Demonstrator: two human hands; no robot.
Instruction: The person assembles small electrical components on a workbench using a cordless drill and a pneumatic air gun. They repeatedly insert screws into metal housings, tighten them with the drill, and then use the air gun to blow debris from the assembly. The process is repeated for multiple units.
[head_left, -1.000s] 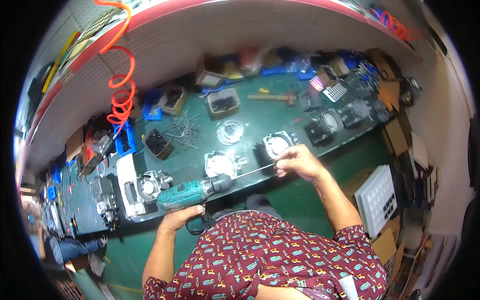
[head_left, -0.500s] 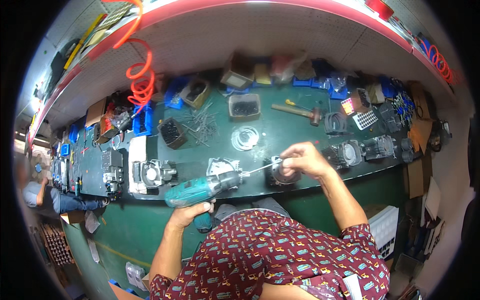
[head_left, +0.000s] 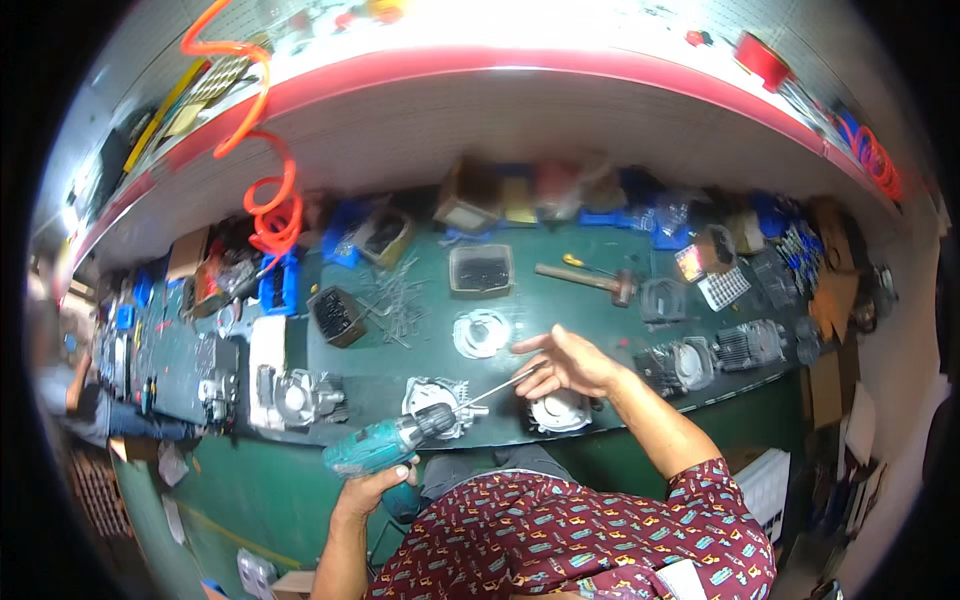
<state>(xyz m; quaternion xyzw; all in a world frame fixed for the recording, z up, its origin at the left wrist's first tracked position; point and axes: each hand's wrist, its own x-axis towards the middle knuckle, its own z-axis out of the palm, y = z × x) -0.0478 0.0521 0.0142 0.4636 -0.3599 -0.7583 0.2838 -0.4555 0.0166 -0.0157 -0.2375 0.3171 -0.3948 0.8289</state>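
My left hand (head_left: 372,490) grips the handle of a teal cordless drill (head_left: 372,448) at the near edge of the bench. The drill's long thin bit (head_left: 495,391) points up and right toward my right hand (head_left: 578,366). That hand is open, its fingers spread around the bit's tip; whether they touch it I cannot tell. Under my right hand sits a round metal motor housing (head_left: 560,412). Another finned housing (head_left: 438,394) lies behind the drill chuck and is partly covered by it.
The green bench (head_left: 400,362) holds a box of dark small parts (head_left: 481,270), white rings (head_left: 481,333), a hammer (head_left: 590,284) and loose rods (head_left: 398,305). More housings (head_left: 690,364) stand right and left. An orange coiled hose (head_left: 272,215) hangs down. Another person (head_left: 95,410) is at far left.
The bench now appears lower in view. My right hand has gone from closed fingers near the bit tip to spread fingers. The drill stays in my left hand, its bit pointing more steeply upward.
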